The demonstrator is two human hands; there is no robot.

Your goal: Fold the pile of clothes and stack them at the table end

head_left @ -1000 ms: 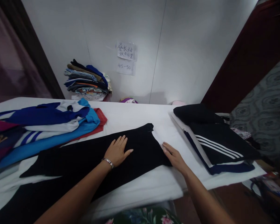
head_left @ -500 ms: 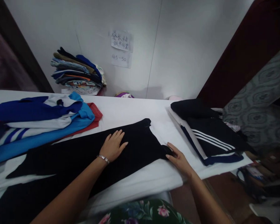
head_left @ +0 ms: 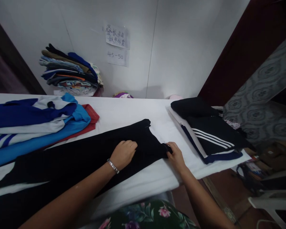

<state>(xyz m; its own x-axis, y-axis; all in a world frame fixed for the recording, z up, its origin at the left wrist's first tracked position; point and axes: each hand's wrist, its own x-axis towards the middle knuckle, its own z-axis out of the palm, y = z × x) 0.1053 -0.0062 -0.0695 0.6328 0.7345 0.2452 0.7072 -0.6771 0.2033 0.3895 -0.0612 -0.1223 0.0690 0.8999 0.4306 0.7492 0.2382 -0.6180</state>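
Note:
Black trousers point(head_left: 90, 152) lie stretched across the white-covered table, their two leg parts spreading toward the left and the narrower top end at the right. My left hand point(head_left: 124, 154), with a metal bracelet at its wrist, rests over the middle of the cloth with fingers curled in. Its fingertips are hidden, so whether they grip fabric does not show. At the top end, my right hand point(head_left: 176, 157) pinches a corner of the trousers between thumb and fingers. Just beyond it, on the right, sits a stack of folded clothes point(head_left: 209, 133), its top piece black with white stripes.
Blue, white and red clothes point(head_left: 38, 121) are heaped at the left of the table point(head_left: 124, 111). A tall folded pile point(head_left: 71, 70) stands against the wall behind. Handwritten paper signs point(head_left: 116, 44) hang there. A white plastic chair point(head_left: 271, 203) is at lower right.
My left hand lay flat with fingers spread and now has its fingers curled, slightly farther right on the cloth. My right hand has closed on the trousers' corner. The view has shifted somewhat.

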